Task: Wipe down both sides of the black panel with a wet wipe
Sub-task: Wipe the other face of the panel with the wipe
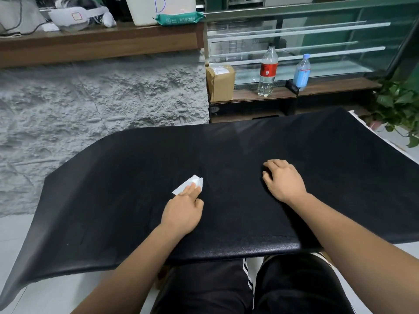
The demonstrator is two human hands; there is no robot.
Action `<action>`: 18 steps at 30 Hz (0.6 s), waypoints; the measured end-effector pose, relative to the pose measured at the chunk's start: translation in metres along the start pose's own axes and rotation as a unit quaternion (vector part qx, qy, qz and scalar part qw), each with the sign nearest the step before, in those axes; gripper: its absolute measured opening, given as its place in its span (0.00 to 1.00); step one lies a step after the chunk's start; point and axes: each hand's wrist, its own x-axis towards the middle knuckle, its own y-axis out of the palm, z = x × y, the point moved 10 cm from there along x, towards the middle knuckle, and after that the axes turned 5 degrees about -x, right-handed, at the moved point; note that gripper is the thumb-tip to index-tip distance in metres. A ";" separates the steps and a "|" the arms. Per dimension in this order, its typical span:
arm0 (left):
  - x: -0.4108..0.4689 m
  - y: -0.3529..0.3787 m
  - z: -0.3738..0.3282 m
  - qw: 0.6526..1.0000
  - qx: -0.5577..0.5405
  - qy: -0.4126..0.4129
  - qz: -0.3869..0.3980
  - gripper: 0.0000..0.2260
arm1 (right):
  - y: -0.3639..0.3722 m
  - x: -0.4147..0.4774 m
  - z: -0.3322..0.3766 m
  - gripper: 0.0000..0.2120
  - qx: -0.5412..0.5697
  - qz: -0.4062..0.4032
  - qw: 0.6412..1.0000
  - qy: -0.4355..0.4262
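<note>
Black panel point(238, 150) lay flat across the person's lap, long axis left-right, surface matte & finely pebbled, near edge rounded. Left hand point(181, 214) pressed a folded white wipe point(189, 185) onto it w/ straight fingers, left of centre. Right hand point(284, 180) rested on the panel, fingers loosely bent, holding nothing. Far side: rough grey stone wall point(90, 105), glass case point(328, 41).

Upper shelf point(102, 39): white tub point(145, 12), green wipes pack point(179, 19), white headset point(72, 18).
Lower shelf point(249, 97): cardboard box point(220, 82), red-label bottle point(268, 70), blue-label bottle point(302, 72).
</note>
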 end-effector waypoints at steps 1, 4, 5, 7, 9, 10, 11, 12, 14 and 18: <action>0.001 0.003 -0.008 1.000 -0.003 0.009 0.001 0.23 | 0.004 0.001 -0.002 0.22 0.004 0.005 1.000 0.007; 0.002 0.014 -0.038 0.999 -0.008 0.044 0.004 0.25 | 0.012 0.003 -0.006 0.26 0.011 0.014 1.000 0.017; 0.002 0.019 -0.049 0.998 -0.008 0.062 0.005 0.25 | 0.012 0.003 -0.008 0.27 0.015 0.016 0.999 0.023; 0.001 0.027 -0.072 0.995 -0.011 0.095 0.008 0.26 | 0.013 0.001 -0.013 0.28 0.023 0.015 0.999 0.034; 0.001 0.033 -0.090 0.992 -0.011 0.123 0.011 0.26 | 0.013 0.000 -0.014 0.28 0.025 0.011 0.999 0.037; 0.000 0.036 -0.097 0.991 -0.012 0.134 0.014 0.26 | 0.013 -0.001 -0.014 0.27 0.026 0.010 0.999 0.037; -0.001 0.038 -0.102 0.989 -0.012 0.145 0.017 0.26 | 0.013 -0.001 -0.014 0.27 0.028 0.009 0.999 0.039; -0.002 0.040 -0.106 0.988 -0.011 0.155 0.018 0.26 | 0.012 -0.001 -0.015 0.27 0.030 0.008 0.999 0.040; -0.003 0.041 -0.107 0.986 -0.011 0.167 0.023 0.25 | 0.011 -0.002 -0.015 0.27 0.037 0.003 0.998 0.041; 0.000 0.036 -0.093 0.988 -0.027 0.149 0.036 0.25 | 0.011 -0.002 -0.015 0.26 0.042 -0.004 0.998 0.040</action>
